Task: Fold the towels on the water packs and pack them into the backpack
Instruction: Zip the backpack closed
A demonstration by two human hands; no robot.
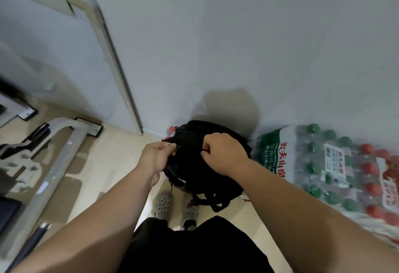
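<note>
- Left hand (158, 155) is curled tight, thumb and fingers pinching the top left edge of the black backpack (207, 184).
- Right hand (220, 149) is curled too, fingertips nipping the top of the bag near the left hand; exactly what they grip is too small to tell.
- The backpack stands on the floor (121, 165) against the far wall (237, 46), just beyond two grey shoes (164, 206).
- Water packs (323, 165) lie just right of it, green caps nearer, red caps farther right.

Backpack (205, 165) left of water packs (336, 169).
</note>
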